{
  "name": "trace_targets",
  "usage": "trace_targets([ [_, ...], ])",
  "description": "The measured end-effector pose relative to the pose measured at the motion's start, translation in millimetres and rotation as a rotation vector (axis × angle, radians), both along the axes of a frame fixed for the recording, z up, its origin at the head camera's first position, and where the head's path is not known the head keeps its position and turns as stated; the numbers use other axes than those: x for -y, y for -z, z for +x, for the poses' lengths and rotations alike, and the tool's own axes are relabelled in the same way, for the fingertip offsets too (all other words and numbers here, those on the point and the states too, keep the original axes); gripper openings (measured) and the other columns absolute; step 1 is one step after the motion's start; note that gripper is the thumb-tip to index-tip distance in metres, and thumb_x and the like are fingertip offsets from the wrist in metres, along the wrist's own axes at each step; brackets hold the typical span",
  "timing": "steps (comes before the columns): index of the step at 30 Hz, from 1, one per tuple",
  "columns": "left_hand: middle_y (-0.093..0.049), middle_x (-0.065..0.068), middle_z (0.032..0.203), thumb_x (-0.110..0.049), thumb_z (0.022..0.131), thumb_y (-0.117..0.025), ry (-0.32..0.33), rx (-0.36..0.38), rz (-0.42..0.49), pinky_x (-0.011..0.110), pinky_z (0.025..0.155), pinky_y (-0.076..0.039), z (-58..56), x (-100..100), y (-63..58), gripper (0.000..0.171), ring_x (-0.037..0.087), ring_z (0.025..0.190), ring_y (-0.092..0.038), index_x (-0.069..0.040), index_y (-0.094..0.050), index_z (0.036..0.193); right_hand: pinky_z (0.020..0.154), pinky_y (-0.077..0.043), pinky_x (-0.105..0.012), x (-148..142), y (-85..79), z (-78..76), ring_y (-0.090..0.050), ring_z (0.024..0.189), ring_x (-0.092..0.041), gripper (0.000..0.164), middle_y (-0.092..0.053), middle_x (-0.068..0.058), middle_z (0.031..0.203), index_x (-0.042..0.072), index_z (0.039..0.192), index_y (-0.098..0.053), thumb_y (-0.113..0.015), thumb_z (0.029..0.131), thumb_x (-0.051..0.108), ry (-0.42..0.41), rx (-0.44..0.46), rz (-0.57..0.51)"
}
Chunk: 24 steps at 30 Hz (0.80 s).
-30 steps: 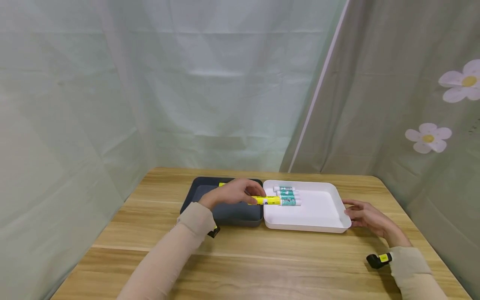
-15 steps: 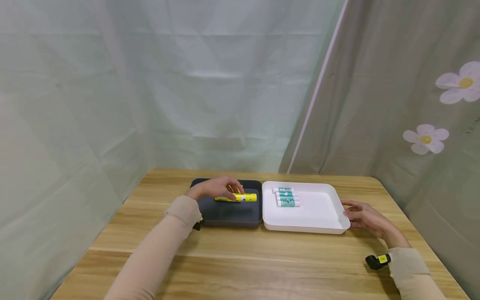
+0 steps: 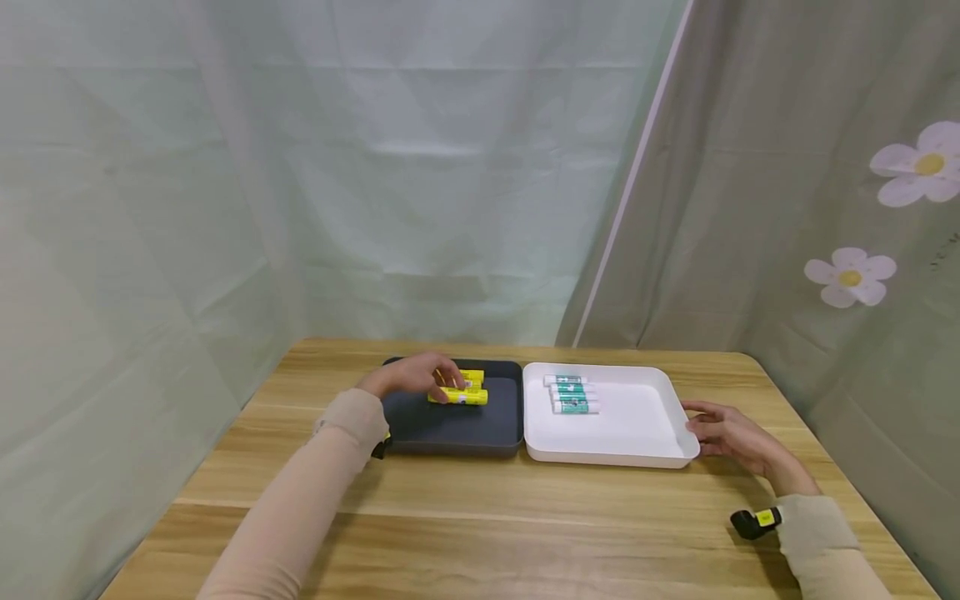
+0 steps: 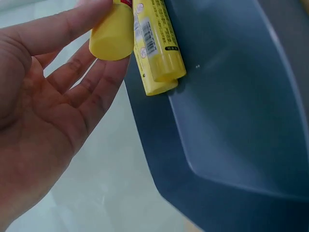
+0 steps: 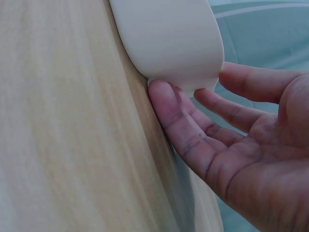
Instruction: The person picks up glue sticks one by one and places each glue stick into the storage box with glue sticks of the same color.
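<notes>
My left hand (image 3: pixel 411 373) pinches a yellow glue stick (image 4: pixel 113 36) between thumb and fingers, low over the dark grey tray (image 3: pixel 457 435). In the left wrist view, two more yellow glue sticks (image 4: pixel 161 50) lie side by side in that tray, right beside the held one. The far end of the held stick is out of that view. My right hand (image 3: pixel 738 435) holds the right end of the white tray (image 3: pixel 641 421); in the right wrist view, the thumb is at its rim and a fingertip (image 5: pixel 166 99) at its base.
Several white-and-green glue sticks (image 3: pixel 575 407) lie in a row in the left part of the white tray. Both trays stand side by side at the back of the wooden table (image 3: pixel 510 525). Curtains (image 3: pixel 450 208) hang behind and beside it.
My left hand has carried the yellow glue stick left from over the white tray's edge into the dark tray, beside the other yellow sticks. The right hand stays at the white tray.
</notes>
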<state>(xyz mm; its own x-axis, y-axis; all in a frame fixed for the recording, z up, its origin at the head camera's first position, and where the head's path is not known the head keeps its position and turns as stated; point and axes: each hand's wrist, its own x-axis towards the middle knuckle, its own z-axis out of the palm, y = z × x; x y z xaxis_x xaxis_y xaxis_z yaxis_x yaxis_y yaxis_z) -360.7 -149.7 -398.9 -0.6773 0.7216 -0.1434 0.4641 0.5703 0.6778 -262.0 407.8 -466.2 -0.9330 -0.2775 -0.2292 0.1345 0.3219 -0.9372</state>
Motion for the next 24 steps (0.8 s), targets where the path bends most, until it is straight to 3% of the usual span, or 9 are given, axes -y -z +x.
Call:
trace_targets([
  [11, -0.068, 0.012, 0.117, 0.009, 0.091, -0.072, -0.011, 0.022, -0.076, 0.036, 0.088, -0.058, -6.7, -2.0, -3.2, 0.027, 0.03, 0.109, -0.062, -0.001, -0.072, 0.117, 0.083, -0.059, -0.035, 0.2, -1.2, 0.3, -0.066, 0.097, -0.018, 0.071, -0.063, -0.007, 0.113, -0.015, 0.157, -0.018, -0.058, 0.105, 0.013, 0.008, 0.002, -0.008],
  [24, -0.068, 0.01, 0.113, 0.013, 0.087, -0.075, -0.007, -0.026, -0.196, 0.034, 0.084, -0.058, -4.4, -12.3, 2.1, 0.031, 0.025, 0.104, -0.063, -0.005, -0.073, 0.113, 0.083, -0.06, -0.034, 1.6, -2.4, 1.8, -0.066, 0.096, -0.018, 0.071, -0.064, -0.008, 0.113, -0.016, 0.157, -0.015, -0.056, 0.106, 0.012, -0.007, 0.003, -0.027],
])
